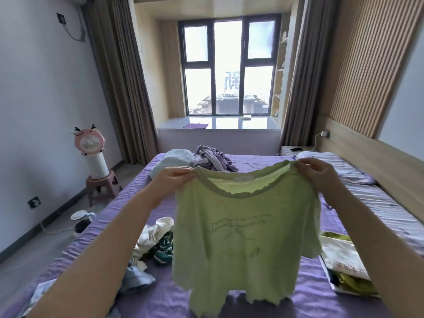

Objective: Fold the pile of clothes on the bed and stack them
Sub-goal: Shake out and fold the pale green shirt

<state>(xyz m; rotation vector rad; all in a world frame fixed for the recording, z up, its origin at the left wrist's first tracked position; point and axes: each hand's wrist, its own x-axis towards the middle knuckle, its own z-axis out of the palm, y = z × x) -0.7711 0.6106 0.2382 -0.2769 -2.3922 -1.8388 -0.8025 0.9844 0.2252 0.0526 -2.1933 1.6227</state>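
Both hands, left hand (177, 177) and right hand (315, 171), pinch the green T-shirt (243, 237) by its shoulders, centre frame; the fabric appears light, limp and thin, best held at the shoulder seams.

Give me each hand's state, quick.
Left hand: pinching the green shirt at its shoulder.
Right hand: pinching the other shoulder.

A pale green top (243, 228) with a grey-green neckline and thin dark scribbled lettering is hanging over the purple bed sheet (305, 304), white and teal-striped clothes (158, 242) are lying alongside, and a pink fan (88, 141) is glowing by the wall.
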